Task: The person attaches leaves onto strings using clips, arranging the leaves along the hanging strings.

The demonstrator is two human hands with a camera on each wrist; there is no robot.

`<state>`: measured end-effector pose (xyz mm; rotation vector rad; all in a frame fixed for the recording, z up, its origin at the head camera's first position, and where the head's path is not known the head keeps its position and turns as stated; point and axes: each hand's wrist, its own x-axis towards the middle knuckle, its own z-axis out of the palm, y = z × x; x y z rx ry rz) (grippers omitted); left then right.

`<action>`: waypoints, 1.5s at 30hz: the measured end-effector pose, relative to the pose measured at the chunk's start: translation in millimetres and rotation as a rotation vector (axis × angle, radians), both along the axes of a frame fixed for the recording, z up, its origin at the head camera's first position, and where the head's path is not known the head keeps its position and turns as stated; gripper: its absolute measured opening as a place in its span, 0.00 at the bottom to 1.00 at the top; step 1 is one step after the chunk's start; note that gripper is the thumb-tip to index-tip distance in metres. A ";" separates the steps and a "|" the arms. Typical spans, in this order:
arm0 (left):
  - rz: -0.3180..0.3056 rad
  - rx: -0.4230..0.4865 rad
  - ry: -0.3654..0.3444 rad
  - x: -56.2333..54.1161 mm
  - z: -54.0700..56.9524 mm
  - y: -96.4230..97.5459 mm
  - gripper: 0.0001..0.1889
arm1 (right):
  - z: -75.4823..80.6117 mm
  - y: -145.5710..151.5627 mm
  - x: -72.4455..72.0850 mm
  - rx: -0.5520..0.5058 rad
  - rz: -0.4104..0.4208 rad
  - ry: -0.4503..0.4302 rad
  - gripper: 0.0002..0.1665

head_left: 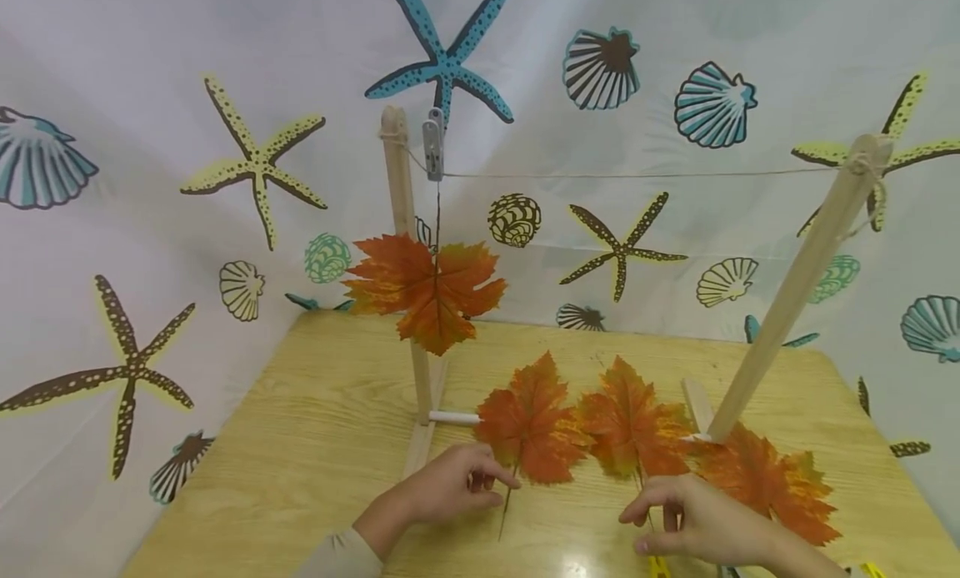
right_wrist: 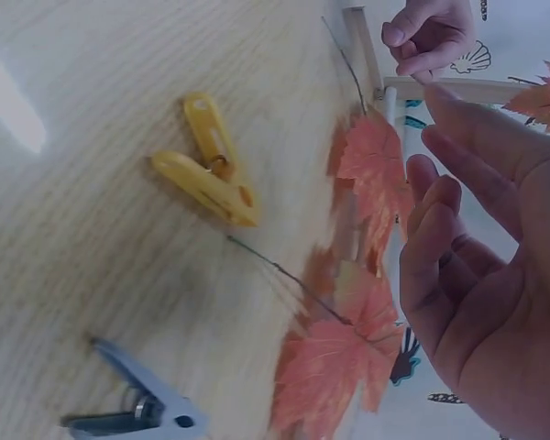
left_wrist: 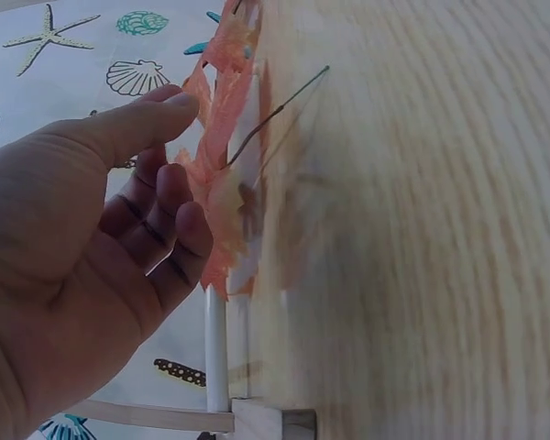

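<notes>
My left hand (head_left: 457, 482) hovers beside the stem of an orange maple leaf (head_left: 534, 424); its loosely bent fingers hold nothing. In the left wrist view the thumb and fingers (left_wrist: 170, 197) stand apart, with the leaf stem (left_wrist: 280, 110) behind them. My right hand (head_left: 693, 515) is over the stem of a second leaf (head_left: 633, 419), fingers relaxed and nothing between them. Close to it lie a yellow clothespin (right_wrist: 211, 170) and a grey clothespin (right_wrist: 147, 403). Another leaf (head_left: 772, 482) lies at the right, partly behind the right post.
A grey clothespin (head_left: 433, 144) hangs one leaf (head_left: 435, 290) from a string (head_left: 600, 175). The string runs between a left wooden post (head_left: 399, 178) and a leaning right post (head_left: 802, 286). A white rod (head_left: 453, 418) crosses low between the posts. Behind hangs a shell-print cloth (head_left: 525, 144).
</notes>
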<state>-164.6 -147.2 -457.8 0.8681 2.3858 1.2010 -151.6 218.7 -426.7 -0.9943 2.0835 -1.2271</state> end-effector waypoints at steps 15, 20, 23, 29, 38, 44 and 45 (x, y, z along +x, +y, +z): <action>0.046 -0.104 0.061 0.1 -14.7 4.3 0.16 | -26.3 14.3 4.6 0.018 -0.009 -0.138 0.18; 0.048 -0.100 0.064 -0.6 -19.7 6.2 0.14 | -32.6 22.6 2.2 0.003 0.028 -0.222 0.18; 0.045 -0.088 0.063 -0.8 -22.6 6.0 0.12 | -37.2 24.6 1.1 -0.029 0.067 -0.254 0.19; 0.010 -0.059 0.028 -3.4 -29.1 5.5 0.12 | -43.2 25.1 6.7 -0.173 0.058 -0.710 0.20; -0.007 -0.063 0.004 -9.0 -28.2 -5.6 0.12 | -45.6 17.1 9.3 -0.107 0.081 -0.678 0.22; -0.030 -0.072 -0.005 -10.6 -30.8 -2.7 0.12 | -52.0 17.1 11.7 -0.055 0.116 -0.593 0.20; -0.029 -0.067 -0.010 -10.0 -31.8 -2.3 0.11 | -54.1 16.5 11.8 -0.059 0.129 -0.588 0.19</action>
